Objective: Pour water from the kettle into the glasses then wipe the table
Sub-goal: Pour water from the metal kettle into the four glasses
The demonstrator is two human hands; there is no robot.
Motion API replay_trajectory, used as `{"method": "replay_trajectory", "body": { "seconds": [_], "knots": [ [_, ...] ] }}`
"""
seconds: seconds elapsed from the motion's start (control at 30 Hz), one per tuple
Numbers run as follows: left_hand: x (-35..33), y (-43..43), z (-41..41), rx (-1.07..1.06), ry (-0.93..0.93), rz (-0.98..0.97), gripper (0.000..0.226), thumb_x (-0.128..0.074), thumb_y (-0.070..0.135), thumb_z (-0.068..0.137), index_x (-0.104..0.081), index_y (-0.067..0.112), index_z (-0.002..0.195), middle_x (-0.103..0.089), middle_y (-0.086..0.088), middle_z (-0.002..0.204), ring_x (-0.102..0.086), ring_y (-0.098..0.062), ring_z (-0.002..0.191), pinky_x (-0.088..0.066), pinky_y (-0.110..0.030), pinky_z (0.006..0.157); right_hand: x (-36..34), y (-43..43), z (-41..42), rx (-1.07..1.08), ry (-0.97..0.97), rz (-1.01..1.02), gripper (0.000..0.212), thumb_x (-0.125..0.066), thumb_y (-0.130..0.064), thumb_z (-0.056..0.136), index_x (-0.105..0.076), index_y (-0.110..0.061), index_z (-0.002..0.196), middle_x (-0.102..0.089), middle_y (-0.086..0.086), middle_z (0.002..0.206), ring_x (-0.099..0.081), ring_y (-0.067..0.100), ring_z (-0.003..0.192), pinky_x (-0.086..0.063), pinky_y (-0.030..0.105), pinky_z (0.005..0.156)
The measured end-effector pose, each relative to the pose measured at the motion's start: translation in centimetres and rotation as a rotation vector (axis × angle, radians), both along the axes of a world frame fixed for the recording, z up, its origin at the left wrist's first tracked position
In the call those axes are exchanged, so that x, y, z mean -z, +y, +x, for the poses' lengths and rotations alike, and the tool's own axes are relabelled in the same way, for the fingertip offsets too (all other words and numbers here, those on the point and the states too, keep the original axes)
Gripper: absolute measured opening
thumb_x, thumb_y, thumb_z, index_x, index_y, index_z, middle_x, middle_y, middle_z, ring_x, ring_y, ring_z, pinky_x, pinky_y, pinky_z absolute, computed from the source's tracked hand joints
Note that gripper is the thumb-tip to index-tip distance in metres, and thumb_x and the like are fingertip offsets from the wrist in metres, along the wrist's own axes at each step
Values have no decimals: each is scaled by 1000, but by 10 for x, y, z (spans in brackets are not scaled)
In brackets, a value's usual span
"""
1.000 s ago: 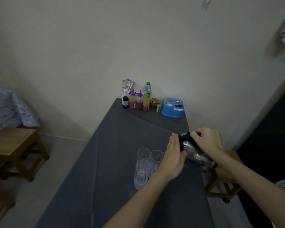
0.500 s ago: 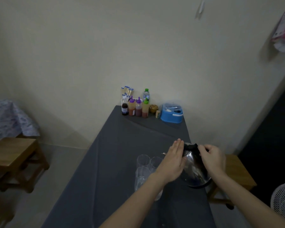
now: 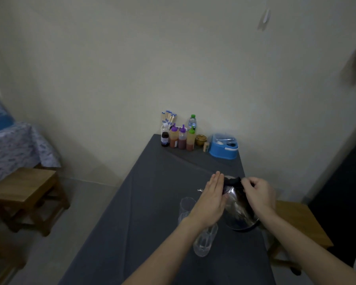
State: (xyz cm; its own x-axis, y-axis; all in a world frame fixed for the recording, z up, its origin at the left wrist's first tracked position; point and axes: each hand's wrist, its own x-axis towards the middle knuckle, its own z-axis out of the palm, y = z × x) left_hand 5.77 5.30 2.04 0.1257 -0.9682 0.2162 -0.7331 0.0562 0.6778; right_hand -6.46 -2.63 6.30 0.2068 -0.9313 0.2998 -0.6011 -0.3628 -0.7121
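On the table [image 3: 144, 212], glasses [image 3: 203, 241] stand left of the kettle [image 3: 237, 210]; bottles [image 3: 178, 137] line its far end.

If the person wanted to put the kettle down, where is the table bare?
Bare cloth runs down the table's left side beside the glasses, and across the middle between the sauce bottles and the hands. It is crowded at the far end, bottles to blue box, and around the kettle.

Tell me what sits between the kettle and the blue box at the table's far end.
Nothing: in the head view, only bare grey tablecloth lies between kettle and blue box.
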Motion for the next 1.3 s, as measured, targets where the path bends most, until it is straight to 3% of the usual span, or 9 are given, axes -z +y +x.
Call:
{"method": "replay_trajectory", "body": {
  "seconds": [0.13,0.33,0.47,0.63,0.83,0.97,1.1,1.3],
  "knots": [
    [6,5,3,-41,114,-30,96,-2,66,75,4,8,151,8,-3,161,11,-8,144,6,-22,117,-10,0,11,-95,85,-48,33,-57,-21,90,-66,-14,60,-60,2,55,-55,12,55,-32,24,49],
    [14,7,-1,-87,209,-38,74,-17,53,95,8,12,151,13,1,160,15,-5,143,4,-24,118,-23,-3,19,-117,267,-125,31,-57,-23,90,-66,-16,62,-55,-5,52,-48,3,52,-26,20,47],
    [19,6,-7,-111,278,-81,63,-30,23,104,9,12,151,14,2,160,16,-6,143,3,-25,119,-28,-8,23,-150,337,-174,30,-58,-25,89,-69,-14,64,-60,1,56,-49,4,52,-27,19,46],
    [24,5,-12,-150,335,-129,63,-31,21,104,12,17,150,18,10,156,17,-2,142,2,-27,120,-28,-14,29,-214,370,-192,31,-57,-28,89,-68,-18,62,-63,-1,58,-54,6,55,-33,21,48],
    [26,4,-11,-178,389,-146,66,-34,24,103,10,17,151,17,10,157,14,-4,144,1,-24,119,-31,-15,33,-235,423,-238,31,-57,-26,89,-67,-17,62,-57,-3,54,-47,2,50,-25,18,46],
    [26,4,-10,-172,368,-141,65,-32,23,103,13,16,150,19,9,157,16,-4,143,2,-23,119,-29,-20,35,-263,426,-228,31,-56,-28,88,-67,-17,61,-60,0,55,-52,10,51,-28,20,46],
    [25,3,-10,-177,394,-147,66,-33,21,103,13,16,150,18,8,157,15,-5,144,1,-25,120,-32,-23,39,-260,476,-292,32,-57,-26,89,-66,-16,60,-59,0,54,-46,3,48,-23,18,45],
    [24,1,-10,-183,417,-156,67,-33,19,103,14,16,149,19,9,156,15,-6,144,1,-25,119,-32,-26,43,-282,495,-306,31,-57,-28,89,-68,-18,63,-59,-4,54,-51,3,50,-31,18,47]
  ]
}}
